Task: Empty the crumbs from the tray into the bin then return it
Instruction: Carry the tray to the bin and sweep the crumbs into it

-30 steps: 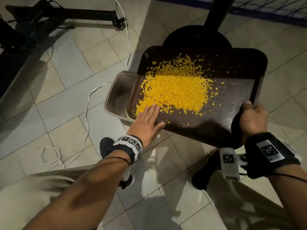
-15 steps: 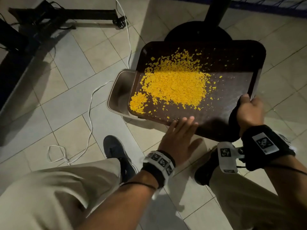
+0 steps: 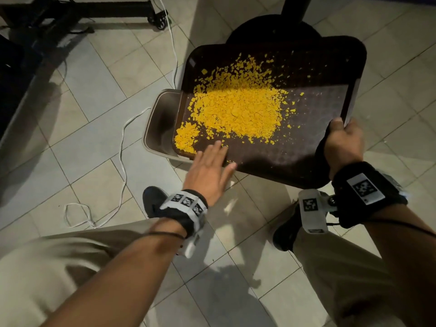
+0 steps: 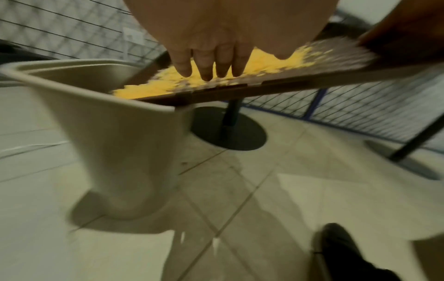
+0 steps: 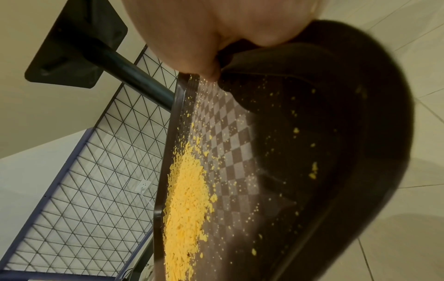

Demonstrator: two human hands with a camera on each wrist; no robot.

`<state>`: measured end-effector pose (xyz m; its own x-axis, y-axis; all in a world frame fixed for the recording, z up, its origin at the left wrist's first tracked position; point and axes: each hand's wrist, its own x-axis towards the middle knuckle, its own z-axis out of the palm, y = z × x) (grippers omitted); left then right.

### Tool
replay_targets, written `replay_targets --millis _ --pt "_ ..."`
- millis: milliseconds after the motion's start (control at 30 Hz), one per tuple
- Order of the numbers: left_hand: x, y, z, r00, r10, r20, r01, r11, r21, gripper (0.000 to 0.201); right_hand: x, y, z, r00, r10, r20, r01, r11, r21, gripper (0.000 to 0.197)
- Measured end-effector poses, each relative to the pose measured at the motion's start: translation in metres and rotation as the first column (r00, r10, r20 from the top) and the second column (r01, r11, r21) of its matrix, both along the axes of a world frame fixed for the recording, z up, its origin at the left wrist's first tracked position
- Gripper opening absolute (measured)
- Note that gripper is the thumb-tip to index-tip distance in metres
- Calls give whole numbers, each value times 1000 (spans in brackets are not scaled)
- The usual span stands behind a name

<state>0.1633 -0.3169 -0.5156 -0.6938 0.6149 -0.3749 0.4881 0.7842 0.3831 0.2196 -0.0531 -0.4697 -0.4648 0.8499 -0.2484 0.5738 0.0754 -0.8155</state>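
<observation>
Your right hand (image 3: 343, 142) grips the tray (image 3: 306, 152) tilted over the bin (image 3: 160, 119). Left hand (image 3: 207, 168), fingers straight, meets the crumbs (image 3: 236, 112). Most remain; returning waits.

Tray (image 3: 295, 147): dark brown plastic, chequered textured face, slight sheen. Bin (image 4: 115, 136): smooth matt beige plastic. Crumbs (image 3: 238, 112): dry yellow flakes. Floor (image 3: 77, 138): smooth tiles.
</observation>
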Motion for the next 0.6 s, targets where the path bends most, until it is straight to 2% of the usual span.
replay_targets --millis 100,167,267,367,500,600 --pt "43 33 12 990 -134 -51 140 982 128 62 -1 0 0 1000 9 -6 -9 1000 10 34" --pt "58 40 7 982 -179 -58 184 976 114 62 -1 1 0 1000 14 -13 -14 1000 10 31" --pt "46 25 -1 992 -107 -63 113 989 94 60 1 3 -3 999 21 -26 -21 1000 4 28" --pt "15 -9 -11 1000 -8 -26 7 998 -57 66 1 5 -5 999 18 -44 -18 1000 -6 30" --pt "-22 -46 -22 991 127 -31 -131 972 -196 78 -2 3 -4 999 34 -37 -33 999 17 16" --pt "-24 -38 -16 992 123 -37 -127 977 -174 74 -2 1 -1 997 44 -58 -43 999 29 24"
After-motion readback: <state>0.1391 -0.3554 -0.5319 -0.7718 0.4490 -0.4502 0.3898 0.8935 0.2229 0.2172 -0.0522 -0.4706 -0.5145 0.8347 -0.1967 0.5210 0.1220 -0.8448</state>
